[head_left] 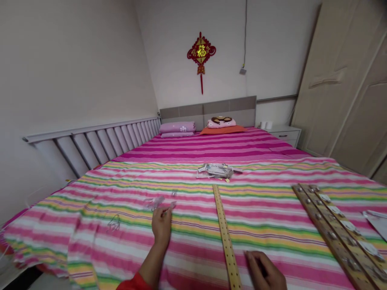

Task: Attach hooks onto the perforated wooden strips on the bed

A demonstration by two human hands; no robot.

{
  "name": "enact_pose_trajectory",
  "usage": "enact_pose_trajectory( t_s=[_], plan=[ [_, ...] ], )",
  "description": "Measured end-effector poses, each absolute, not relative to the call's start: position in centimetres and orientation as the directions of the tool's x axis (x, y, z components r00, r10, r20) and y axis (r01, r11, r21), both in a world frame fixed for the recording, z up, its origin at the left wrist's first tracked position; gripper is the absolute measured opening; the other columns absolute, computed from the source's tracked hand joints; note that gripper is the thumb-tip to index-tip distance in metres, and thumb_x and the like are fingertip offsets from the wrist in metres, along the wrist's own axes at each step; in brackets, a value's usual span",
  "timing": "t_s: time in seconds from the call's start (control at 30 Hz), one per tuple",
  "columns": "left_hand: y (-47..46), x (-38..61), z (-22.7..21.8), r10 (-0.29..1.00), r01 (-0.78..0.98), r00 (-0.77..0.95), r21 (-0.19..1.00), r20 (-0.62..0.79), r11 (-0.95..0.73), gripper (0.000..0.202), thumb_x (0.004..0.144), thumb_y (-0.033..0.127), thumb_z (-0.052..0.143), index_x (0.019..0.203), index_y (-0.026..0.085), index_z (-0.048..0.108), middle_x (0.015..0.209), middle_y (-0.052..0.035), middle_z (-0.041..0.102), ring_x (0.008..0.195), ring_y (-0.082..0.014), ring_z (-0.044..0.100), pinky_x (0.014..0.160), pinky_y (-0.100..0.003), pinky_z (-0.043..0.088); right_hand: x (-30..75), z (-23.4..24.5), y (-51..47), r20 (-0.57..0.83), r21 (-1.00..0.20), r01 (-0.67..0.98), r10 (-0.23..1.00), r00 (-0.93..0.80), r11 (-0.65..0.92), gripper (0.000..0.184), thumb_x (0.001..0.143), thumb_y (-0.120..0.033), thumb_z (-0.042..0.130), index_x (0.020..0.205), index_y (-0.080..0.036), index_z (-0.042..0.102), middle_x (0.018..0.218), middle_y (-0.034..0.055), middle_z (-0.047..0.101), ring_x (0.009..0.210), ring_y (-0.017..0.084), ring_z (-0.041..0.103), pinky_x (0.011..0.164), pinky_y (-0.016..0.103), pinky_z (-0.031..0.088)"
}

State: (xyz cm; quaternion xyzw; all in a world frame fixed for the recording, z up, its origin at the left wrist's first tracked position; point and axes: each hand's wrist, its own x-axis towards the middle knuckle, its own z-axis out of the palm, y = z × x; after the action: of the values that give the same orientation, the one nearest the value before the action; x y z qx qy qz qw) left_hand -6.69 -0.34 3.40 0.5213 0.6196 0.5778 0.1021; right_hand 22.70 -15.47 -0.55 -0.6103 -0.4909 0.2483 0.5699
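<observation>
My left hand (161,226) reaches out over the striped bedsheet (127,225), fingers pinched on a small clear plastic piece (169,206); more clear bits (152,201) lie just beyond it. My right hand (265,272) rests low on the sheet beside a long perforated wooden strip (225,233), fingers curled; nothing shows in them. The strip runs from the bottom edge toward the middle of the bed.
A pile of small clear packets (216,170) lies mid-bed. Wider wooden slats with metal studs and white pads (335,229) lie at right, a white sheet (377,221) beside them. Pillows (177,128) sit at the headboard; a wardrobe (347,88) stands right.
</observation>
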Motion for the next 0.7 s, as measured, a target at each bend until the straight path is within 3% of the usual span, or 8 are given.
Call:
enact_pose_trajectory(
  t_s=[0.13,0.27,0.33,0.4,0.5,0.6,0.7],
  plan=[
    [-4.0,-5.2,3.1,0.872,0.039,-0.465,0.988,0.151,-0.15,0.038,0.062,0.05,0.071,0.078,0.016,0.064,0.07,-0.0003,0.06,0.067,-0.0136,0.054,0.063,-0.025,0.043,22.7,-0.6,-15.5,0.262,-0.942,0.304,0.882,0.391,0.145,0.035,0.081,-0.053,0.056,0.073,-0.019,0.06,0.064,0.0002,0.059,0.059,0.015,0.051,0.056,0.023,0.041],
    [-8.3,-2.8,3.3,0.942,-0.391,-0.293,0.919,-0.163,0.037,0.039,0.057,0.044,0.079,0.079,0.017,0.062,0.06,0.006,0.051,0.054,-0.0059,0.046,0.052,-0.018,0.037,22.9,-0.7,-15.6,0.252,-0.945,0.292,0.895,0.367,0.146,0.033,0.083,-0.05,0.054,0.074,-0.018,0.059,0.062,-0.0008,0.055,0.057,0.014,0.049,0.056,0.024,0.04],
    [-10.1,-1.5,3.4,0.949,-0.499,-0.2,0.859,-0.244,0.116,0.041,0.054,0.044,0.081,0.077,0.018,0.06,0.057,0.0077,0.047,0.051,-0.0046,0.043,0.049,-0.016,0.035,22.9,-0.5,-15.5,0.246,-0.951,0.272,0.893,0.376,0.147,0.033,0.082,-0.05,0.056,0.072,-0.018,0.059,0.06,-0.0022,0.051,0.056,0.014,0.045,0.053,0.024,0.037],
    [-11.7,-0.5,3.6,0.953,-0.473,-0.159,0.867,-0.258,0.156,0.042,0.054,0.046,0.081,0.076,0.018,0.06,0.054,0.0084,0.045,0.048,-0.0044,0.04,0.046,-0.016,0.032,23.1,-0.1,-15.4,0.229,-0.963,0.227,0.891,0.393,0.147,0.034,0.08,-0.05,0.058,0.07,-0.018,0.058,0.057,-0.0038,0.047,0.054,0.013,0.042,0.051,0.024,0.035],
    [-13.6,0.6,4.3,0.973,-0.239,-0.163,0.964,-0.161,0.12,0.041,0.056,0.051,0.078,0.073,0.017,0.063,0.053,0.0063,0.048,0.049,-0.0067,0.042,0.046,-0.018,0.033,23.4,0.9,-15.2,0.18,-0.983,0.095,0.893,0.413,0.154,0.036,0.073,-0.053,0.065,0.067,-0.017,0.059,0.057,-0.0035,0.049,0.056,0.013,0.043,0.052,0.024,0.035],
    [-15.3,1.1,5.4,0.979,0.018,-0.182,0.995,0.096,-0.094,0.033,0.063,0.048,0.074,0.071,0.017,0.067,0.062,0.0006,0.058,0.058,-0.0116,0.051,0.054,-0.022,0.041,23.6,1.8,-15.7,0.084,-0.986,-0.098,0.907,0.412,0.136,0.037,0.066,-0.052,0.071,0.068,-0.017,0.06,0.056,-0.0034,0.052,0.052,0.012,0.043,0.049,0.024,0.033],
    [-17.0,1.0,6.8,0.926,0.204,-0.059,0.913,0.373,-0.354,0.019,0.071,0.04,0.069,0.07,0.021,0.07,0.07,-0.0034,0.062,0.066,-0.016,0.056,0.061,-0.026,0.045,23.5,2.3,-16.9,-0.017,-0.966,-0.244,0.927,0.376,0.082,0.035,0.066,-0.051,0.073,0.07,-0.018,0.06,0.052,-0.0057,0.05,0.041,0.008,0.034,0.041,0.022,0.024]
  ],
)
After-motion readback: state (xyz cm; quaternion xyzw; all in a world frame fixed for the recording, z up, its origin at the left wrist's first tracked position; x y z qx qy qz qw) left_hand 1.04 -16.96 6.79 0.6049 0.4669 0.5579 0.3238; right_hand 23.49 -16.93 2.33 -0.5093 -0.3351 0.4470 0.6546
